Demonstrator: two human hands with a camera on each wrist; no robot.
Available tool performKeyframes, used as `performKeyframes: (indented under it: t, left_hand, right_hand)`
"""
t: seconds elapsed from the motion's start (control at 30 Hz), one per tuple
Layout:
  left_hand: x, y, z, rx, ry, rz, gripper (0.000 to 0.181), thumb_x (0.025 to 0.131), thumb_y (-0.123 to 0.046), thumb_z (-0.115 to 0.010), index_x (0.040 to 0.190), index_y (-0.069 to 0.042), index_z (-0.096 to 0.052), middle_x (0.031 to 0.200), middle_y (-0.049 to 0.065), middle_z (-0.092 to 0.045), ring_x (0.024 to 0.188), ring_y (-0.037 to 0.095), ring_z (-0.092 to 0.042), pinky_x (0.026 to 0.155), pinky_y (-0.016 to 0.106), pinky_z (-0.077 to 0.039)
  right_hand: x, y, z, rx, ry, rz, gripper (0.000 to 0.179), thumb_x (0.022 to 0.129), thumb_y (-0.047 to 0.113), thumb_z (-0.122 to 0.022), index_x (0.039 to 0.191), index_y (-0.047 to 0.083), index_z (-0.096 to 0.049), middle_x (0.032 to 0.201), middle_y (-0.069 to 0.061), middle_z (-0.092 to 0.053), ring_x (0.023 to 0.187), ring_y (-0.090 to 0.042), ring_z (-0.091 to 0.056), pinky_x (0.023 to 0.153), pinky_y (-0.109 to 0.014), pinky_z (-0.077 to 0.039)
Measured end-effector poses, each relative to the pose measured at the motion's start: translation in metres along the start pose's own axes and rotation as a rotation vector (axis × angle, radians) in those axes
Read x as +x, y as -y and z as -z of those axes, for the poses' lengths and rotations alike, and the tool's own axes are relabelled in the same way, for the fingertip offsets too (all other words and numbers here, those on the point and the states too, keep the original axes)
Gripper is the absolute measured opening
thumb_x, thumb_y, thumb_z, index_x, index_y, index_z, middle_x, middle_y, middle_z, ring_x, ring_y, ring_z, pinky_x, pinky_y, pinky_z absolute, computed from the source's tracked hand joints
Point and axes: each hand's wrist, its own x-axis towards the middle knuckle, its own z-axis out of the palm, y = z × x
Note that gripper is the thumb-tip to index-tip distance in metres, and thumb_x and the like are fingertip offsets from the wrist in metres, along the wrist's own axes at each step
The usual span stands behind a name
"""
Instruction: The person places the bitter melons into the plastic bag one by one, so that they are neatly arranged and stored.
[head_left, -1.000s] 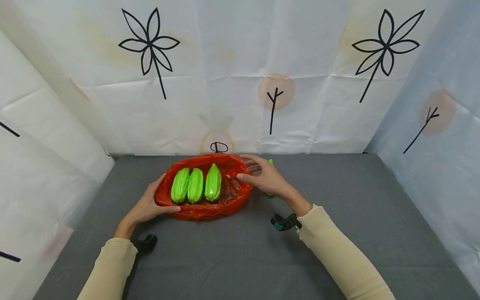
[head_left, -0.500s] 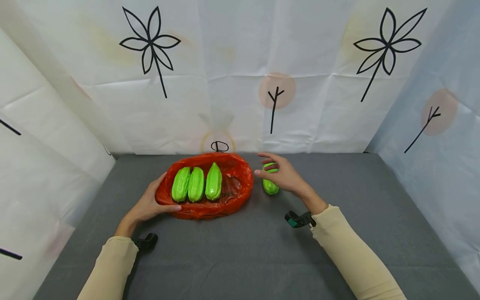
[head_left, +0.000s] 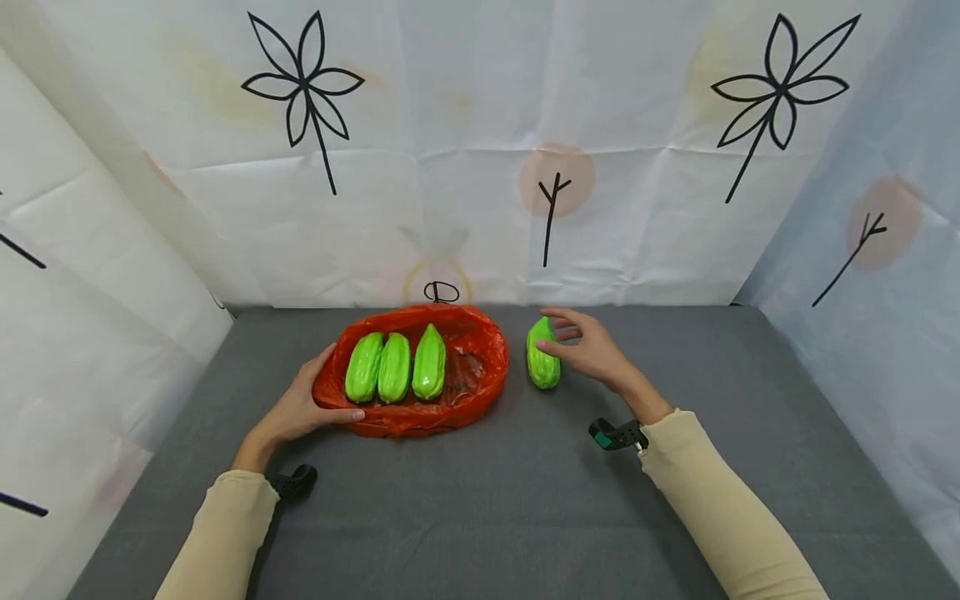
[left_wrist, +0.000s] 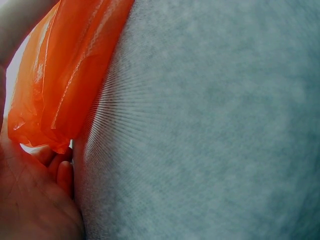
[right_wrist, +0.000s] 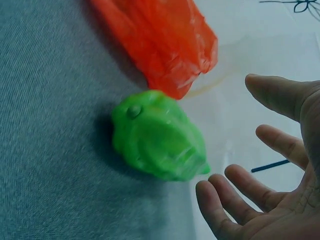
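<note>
A red plastic bag (head_left: 480, 398) lies spread wide, its rim rolled into an oval. Three toy-like, glossy green bitter melons (head_left: 394, 368) sit side by side inside it, toward its left half. My left hand (head_left: 300, 407) holds the bag's left end, thumb along the front rim and fingers round the side; the left wrist view shows the orange-red plastic (left_wrist: 75, 70) against the hand. Another bitter melon (head_left: 542, 362) lies on the cloth just right of the bag. Beside and over its right edge is my right hand (head_left: 592, 346), fingers spread and loosely bent, apart from it in the right wrist view.
Grey cloth (head_left: 465, 517) covers the table. White patterned sheets (head_left: 465, 100) hang behind it and along both sides, and the bag stands close to the back one. Each wrist wears a dark strap, such as the right wrist strap (head_left: 617, 435).
My right hand has moved right, from the bag's right rim to the loose bitter melon, uncovering more of it. The left hand has stayed at the bag's left end.
</note>
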Motion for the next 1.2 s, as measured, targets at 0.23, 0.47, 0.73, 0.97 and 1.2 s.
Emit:
performKeyframes:
  t: [0.23,0.47,0.73,0.97,1.2]
  left_hand:
    - [0.0,0.0,-0.001,0.006,0.0,0.005,0.12,0.076,-0.024,-0.092,0.165,-0.02,-0.011,0.159,0.023,-0.024,0.14,0.042,-0.026,0.105,0.066,-0.032]
    - [0.0,0.001,-0.001,0.009,0.001,0.013,0.12,0.076,-0.025,-0.092,0.165,-0.022,-0.011,0.158,0.023,-0.024,0.14,0.042,-0.025,0.106,0.067,-0.03]
    - [-0.001,0.001,-0.001,0.029,0.001,0.036,0.121,0.077,-0.027,-0.091,0.165,-0.021,-0.009,0.159,0.024,-0.021,0.141,0.044,-0.024,0.106,0.068,-0.03]
    - [-0.001,0.001,-0.001,0.01,0.0,0.009,0.12,0.077,-0.024,-0.091,0.165,-0.02,-0.01,0.159,0.023,-0.024,0.14,0.042,-0.025,0.106,0.066,-0.03]
    - [0.001,0.0,0.0,-0.003,-0.003,-0.017,0.12,0.075,-0.021,-0.092,0.165,-0.02,-0.013,0.158,0.021,-0.027,0.139,0.04,-0.029,0.104,0.064,-0.033]
  right_hand:
    - [0.003,-0.01,-0.003,-0.063,0.013,-0.042,0.059,0.098,0.03,-0.07,0.15,0.01,-0.05,0.15,-0.027,-0.042,0.13,-0.046,-0.047,0.096,-0.061,-0.045]
    - [0.008,-0.019,-0.01,-0.082,0.053,-0.064,0.061,0.097,0.028,-0.071,0.151,0.008,-0.049,0.148,-0.028,-0.044,0.127,-0.047,-0.051,0.095,-0.059,-0.047]
    - [0.01,-0.023,-0.015,-0.076,0.085,-0.07,0.063,0.098,0.025,-0.07,0.153,0.007,-0.045,0.146,-0.026,-0.047,0.122,-0.044,-0.054,0.089,-0.052,-0.051]
    - [0.011,-0.023,-0.016,-0.056,0.097,-0.062,0.062,0.098,0.022,-0.07,0.152,0.005,-0.045,0.141,-0.026,-0.051,0.118,-0.042,-0.058,0.087,-0.049,-0.052]
    - [0.01,-0.02,-0.016,0.028,0.095,-0.071,0.063,0.098,0.017,-0.07,0.153,0.004,-0.043,0.14,-0.027,-0.051,0.12,-0.043,-0.056,0.088,-0.048,-0.053]
